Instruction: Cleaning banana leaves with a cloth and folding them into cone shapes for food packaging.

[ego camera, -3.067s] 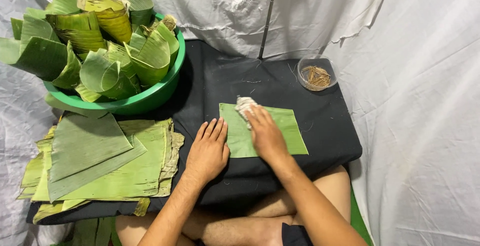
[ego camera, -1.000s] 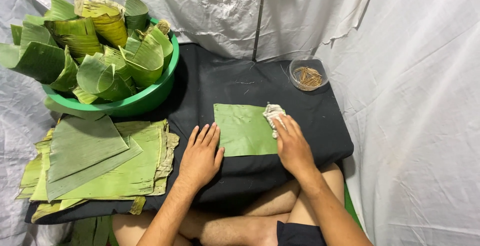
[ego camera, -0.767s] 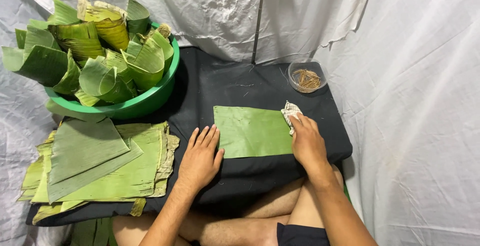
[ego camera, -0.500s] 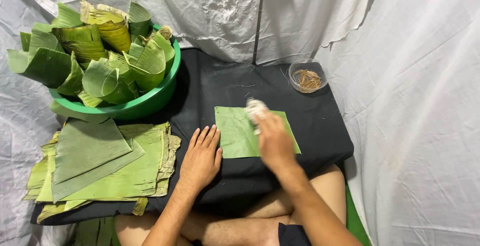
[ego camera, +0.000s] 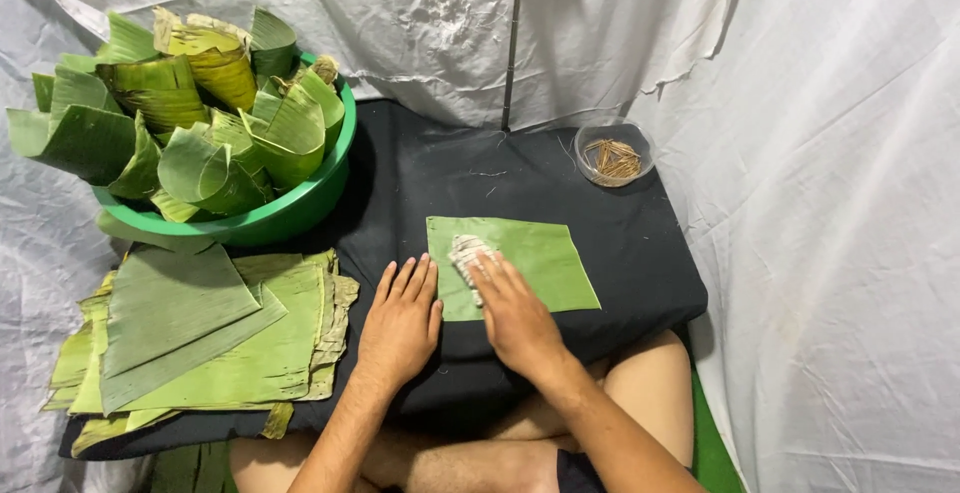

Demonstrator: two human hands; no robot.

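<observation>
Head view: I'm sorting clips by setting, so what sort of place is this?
Probably a makeshift leaf-preparation spot on the floor: white sheeting hangs all round, a low table under black cloth holds a cut leaf, and a green basin brims with rolled leaves.
</observation>
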